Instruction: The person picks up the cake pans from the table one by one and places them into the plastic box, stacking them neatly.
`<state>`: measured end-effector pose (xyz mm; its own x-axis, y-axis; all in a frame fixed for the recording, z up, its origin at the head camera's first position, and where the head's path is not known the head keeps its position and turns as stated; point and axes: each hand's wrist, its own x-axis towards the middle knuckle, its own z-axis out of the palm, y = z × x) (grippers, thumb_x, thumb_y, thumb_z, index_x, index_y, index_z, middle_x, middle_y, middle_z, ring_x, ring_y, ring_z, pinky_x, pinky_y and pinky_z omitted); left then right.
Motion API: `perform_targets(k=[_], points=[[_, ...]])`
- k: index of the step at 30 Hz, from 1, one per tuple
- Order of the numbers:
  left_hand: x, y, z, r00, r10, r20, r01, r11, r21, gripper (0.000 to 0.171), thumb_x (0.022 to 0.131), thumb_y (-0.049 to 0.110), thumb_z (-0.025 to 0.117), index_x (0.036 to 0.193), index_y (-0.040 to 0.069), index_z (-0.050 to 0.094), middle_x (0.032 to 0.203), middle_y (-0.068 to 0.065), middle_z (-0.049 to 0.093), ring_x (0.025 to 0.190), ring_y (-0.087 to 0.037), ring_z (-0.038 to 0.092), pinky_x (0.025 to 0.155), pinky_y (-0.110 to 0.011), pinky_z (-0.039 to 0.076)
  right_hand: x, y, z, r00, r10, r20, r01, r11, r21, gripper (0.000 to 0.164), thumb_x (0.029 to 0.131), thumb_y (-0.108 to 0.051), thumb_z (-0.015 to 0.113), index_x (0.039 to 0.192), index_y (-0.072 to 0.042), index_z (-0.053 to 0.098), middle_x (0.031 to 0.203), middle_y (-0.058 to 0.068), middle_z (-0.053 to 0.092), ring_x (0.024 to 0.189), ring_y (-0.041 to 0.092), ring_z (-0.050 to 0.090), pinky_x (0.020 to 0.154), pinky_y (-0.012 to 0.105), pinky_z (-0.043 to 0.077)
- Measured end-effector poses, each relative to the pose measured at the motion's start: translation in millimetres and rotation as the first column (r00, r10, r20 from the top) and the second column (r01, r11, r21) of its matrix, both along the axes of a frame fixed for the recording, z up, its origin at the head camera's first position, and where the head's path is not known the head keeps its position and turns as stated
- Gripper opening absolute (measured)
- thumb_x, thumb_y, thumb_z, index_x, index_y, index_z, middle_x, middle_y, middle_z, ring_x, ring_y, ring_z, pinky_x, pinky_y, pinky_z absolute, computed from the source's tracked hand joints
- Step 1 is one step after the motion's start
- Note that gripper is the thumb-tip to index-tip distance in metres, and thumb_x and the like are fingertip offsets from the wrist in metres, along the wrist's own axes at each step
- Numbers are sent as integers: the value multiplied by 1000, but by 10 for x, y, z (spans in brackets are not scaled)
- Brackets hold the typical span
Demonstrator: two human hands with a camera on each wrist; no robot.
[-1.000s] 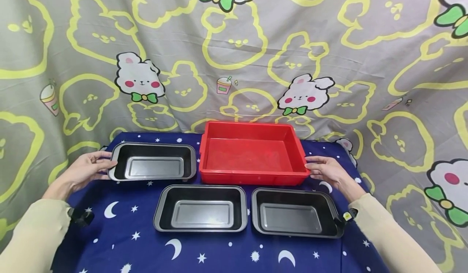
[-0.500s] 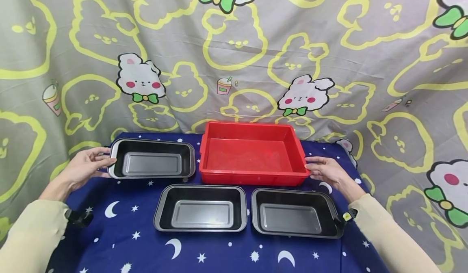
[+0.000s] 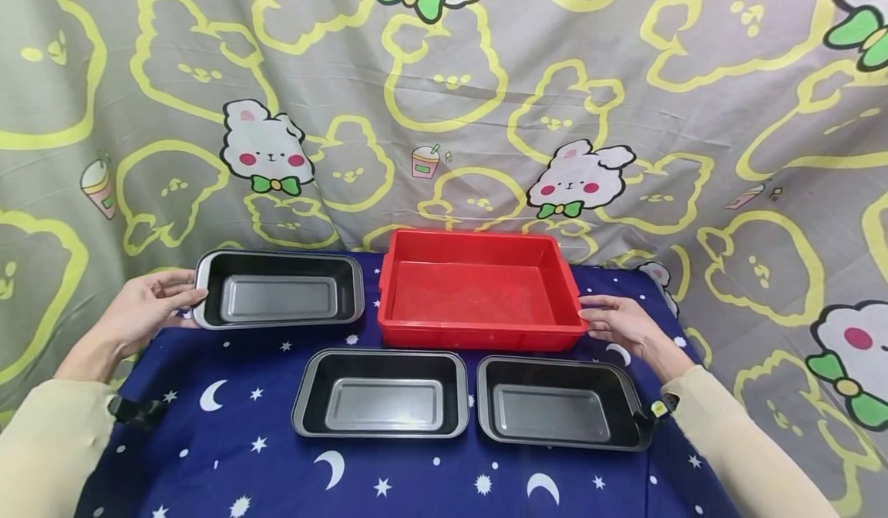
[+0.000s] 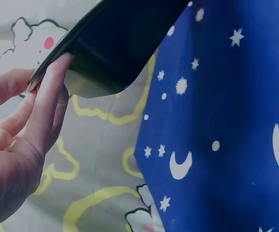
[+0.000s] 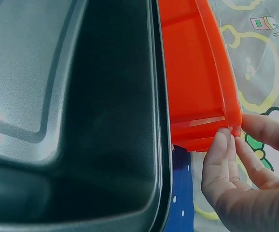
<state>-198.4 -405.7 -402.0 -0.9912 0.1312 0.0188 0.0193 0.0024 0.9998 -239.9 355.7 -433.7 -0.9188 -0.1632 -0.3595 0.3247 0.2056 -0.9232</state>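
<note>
My left hand [image 3: 142,308] pinches the left rim of a dark grey loaf pan [image 3: 280,298] at the back left. In the left wrist view, the thumb and fingers of the left hand [image 4: 31,121] sit on either side of the rim, and the dark underside of the loaf pan [image 4: 125,43] shows, raised over the cloth's edge. To its right stands a red rectangular plastic tray [image 3: 472,294]. My right hand [image 3: 617,324] holds that tray by its right rim; the right wrist view shows fingertips of the right hand [image 5: 245,169] gripping the rim of the red tray [image 5: 233,108].
Two more grey loaf pans, a middle one [image 3: 385,406] and a right one [image 3: 555,414], lie side by side in front of the tray. A navy cloth [image 3: 264,479] with moons and stars covers the table. A rabbit-patterned curtain [image 3: 451,79] hangs behind it.
The left hand has carried its loaf pan a little left and toward the back, widening the gap to the red tray. My right hand, the tray and the front pans have stayed put.
</note>
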Motion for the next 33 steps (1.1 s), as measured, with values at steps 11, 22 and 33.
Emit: perform_targets(k=[11, 22, 33], points=[[17, -11, 283, 999, 44, -31, -41, 994, 101, 39, 102, -12, 55, 111, 21, 73, 97, 6, 81, 80, -9, 78, 60, -28, 65, -1, -19, 19, 1000, 0, 0, 0, 1000, -27, 69, 102, -9, 68, 157, 12, 33, 92, -9, 80, 79, 6, 77, 78, 24, 66], [6, 92, 458, 993, 109, -44, -105, 991, 86, 32, 100, -9, 62, 109, 22, 71, 96, 10, 80, 76, -9, 76, 59, -28, 64, -2, -7, -3, 1000, -6, 10, 6, 1000, -9, 70, 102, -11, 68, 158, 11, 31, 92, -9, 79, 78, 5, 76, 78, 24, 66], [-90, 361, 567, 992, 98, -76, -91, 991, 93, 32, 100, -8, 64, 112, 21, 70, 98, 9, 80, 80, -7, 77, 60, -29, 65, 28, -13, 23, 1000, -18, 7, 18, 1000, 12, 70, 101, -13, 71, 157, 11, 35, 91, -10, 79, 79, 5, 76, 78, 23, 66]])
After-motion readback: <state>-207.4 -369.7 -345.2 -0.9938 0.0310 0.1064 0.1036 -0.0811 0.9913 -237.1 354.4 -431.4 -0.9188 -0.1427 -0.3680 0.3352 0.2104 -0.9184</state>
